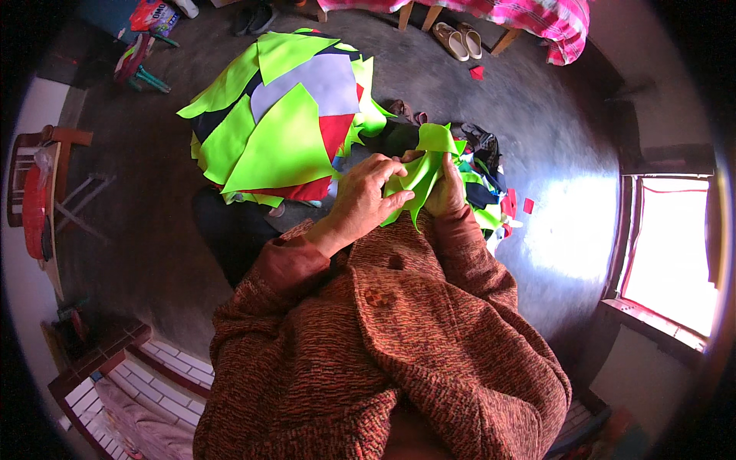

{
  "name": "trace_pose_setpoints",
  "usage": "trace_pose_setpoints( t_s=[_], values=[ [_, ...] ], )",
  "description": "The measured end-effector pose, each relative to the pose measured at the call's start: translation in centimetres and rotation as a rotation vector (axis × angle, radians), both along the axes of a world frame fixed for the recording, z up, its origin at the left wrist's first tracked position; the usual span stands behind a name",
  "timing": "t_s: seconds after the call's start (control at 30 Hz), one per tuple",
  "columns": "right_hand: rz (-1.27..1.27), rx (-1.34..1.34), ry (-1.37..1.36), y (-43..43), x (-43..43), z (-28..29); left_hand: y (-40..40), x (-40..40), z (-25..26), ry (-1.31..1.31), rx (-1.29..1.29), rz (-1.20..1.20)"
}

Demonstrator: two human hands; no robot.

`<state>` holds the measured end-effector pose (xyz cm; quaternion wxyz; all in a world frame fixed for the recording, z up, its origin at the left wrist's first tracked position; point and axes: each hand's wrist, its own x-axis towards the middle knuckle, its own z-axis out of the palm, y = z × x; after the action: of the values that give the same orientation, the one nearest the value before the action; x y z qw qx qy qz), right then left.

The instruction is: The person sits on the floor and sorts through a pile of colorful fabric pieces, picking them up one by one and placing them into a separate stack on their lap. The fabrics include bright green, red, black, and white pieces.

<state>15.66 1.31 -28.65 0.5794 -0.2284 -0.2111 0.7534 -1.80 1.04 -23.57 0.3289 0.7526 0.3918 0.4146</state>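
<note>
Neon green fabric pieces (431, 167) hang in folds in front of my brown knitted coat (402, 299). My right hand (451, 192) grips them from the right side, its thumb against the cloth. At their left edge is my left hand (365, 187), its thumb and index finger apart by the cloth; whether its other fingers pinch the fabric is hidden. Ahead to the left rises a large heap of cut fabric, with neon green pieces (282, 144), a pale grey piece (316, 86) and red pieces (336, 135) showing.
Mixed fabric scraps (483, 192) lie beside my right arm. A red scrap (529, 205) is on the dark floor (552, 132). Pale shoes (458, 41) stand near a bed with a pink checked cover (535, 20). A small stool (138, 63) is far left; a bright window (667, 253) is right.
</note>
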Motion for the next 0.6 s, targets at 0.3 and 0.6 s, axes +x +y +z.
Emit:
trace_pose_setpoints(
  t_s=[0.3, 0.6],
  values=[
    [0.008, -0.041, -0.077, -0.3, 0.2, 0.5, 1.2, 1.8, -0.3, 0.049, 0.076, 0.079],
    [0.142, -0.073, -0.320, -0.4, 0.9, 0.4, 4.3, 2.9, 0.1, 0.135, 0.241, 0.043]
  ],
)
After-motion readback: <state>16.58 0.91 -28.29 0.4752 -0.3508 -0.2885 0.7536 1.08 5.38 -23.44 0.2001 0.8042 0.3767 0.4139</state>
